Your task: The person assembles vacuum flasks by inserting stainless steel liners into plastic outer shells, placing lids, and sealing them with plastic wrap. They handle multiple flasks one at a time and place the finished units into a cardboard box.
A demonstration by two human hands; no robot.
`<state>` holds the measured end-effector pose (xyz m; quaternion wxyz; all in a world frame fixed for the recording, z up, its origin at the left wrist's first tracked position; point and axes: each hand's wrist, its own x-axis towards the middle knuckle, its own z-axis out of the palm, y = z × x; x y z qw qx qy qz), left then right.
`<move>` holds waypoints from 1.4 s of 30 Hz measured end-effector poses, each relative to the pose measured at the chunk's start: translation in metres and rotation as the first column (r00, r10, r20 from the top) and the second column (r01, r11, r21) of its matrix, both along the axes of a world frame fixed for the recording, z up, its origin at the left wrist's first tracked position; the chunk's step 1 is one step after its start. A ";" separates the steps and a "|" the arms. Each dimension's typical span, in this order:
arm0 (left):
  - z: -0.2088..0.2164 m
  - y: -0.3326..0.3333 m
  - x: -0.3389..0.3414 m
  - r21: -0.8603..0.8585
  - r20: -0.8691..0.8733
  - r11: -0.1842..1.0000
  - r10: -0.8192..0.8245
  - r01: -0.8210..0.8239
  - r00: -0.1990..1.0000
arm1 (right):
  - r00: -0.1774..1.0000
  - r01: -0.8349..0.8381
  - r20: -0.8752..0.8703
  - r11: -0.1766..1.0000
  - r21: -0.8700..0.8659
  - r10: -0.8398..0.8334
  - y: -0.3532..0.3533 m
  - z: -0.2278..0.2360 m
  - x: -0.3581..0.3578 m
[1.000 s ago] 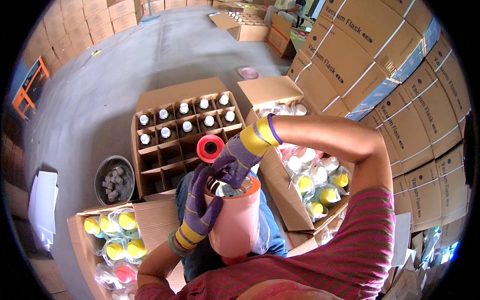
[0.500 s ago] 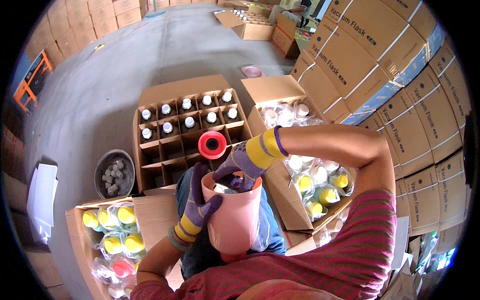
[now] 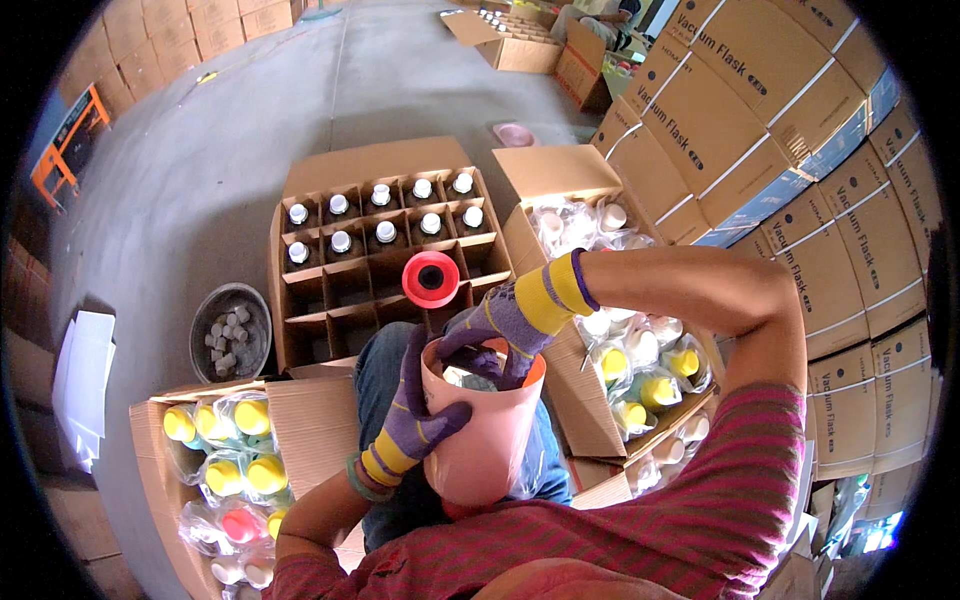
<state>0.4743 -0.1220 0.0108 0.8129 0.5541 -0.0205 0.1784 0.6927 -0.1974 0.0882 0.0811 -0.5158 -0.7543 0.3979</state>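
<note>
A pink flask casing (image 3: 478, 440) stands between my thighs, tilted, its wide opening toward me. My left hand (image 3: 412, 415), in a purple and yellow glove, is wrapped around its left side with the thumb across the front. My right hand (image 3: 505, 340), gloved alike, reaches over the rim with curled fingers down inside. Something silvery shows beneath those fingers, mostly hidden, so I cannot tell its kind. Just beyond the casing, a red round part with a black centre (image 3: 431, 279) rests over the divided carton (image 3: 330, 318).
White-capped bottles (image 3: 385, 231) fill the carton's far rows. A dark bowl (image 3: 230, 333) of small grey pieces stands left. Open boxes of plastic-wrapped flasks flank me, left (image 3: 224, 476) and right (image 3: 642, 347). Stacked cartons (image 3: 712, 130) rise at right; a person (image 3: 600, 15) sits far off.
The casing has tilted a little, and its rim has shifted slightly right with both hands. My right hand has turned a bit inside the opening. The whole view has shifted slightly.
</note>
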 end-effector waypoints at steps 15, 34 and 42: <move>0.009 -0.017 -0.008 0.049 -0.021 0.998 -0.032 0.034 0.999 | 0.903 0.138 0.429 0.942 -0.304 0.006 -0.001 0.049 -0.035; -0.017 -0.049 -0.035 0.226 -0.108 0.974 0.018 0.007 0.994 | 0.918 0.203 0.393 0.914 -0.351 -0.053 -0.019 0.038 -0.074; -0.020 0.097 0.032 0.653 -0.170 0.745 0.320 -0.136 0.932 | 0.925 0.136 0.378 0.888 -0.440 0.046 0.026 0.023 -0.044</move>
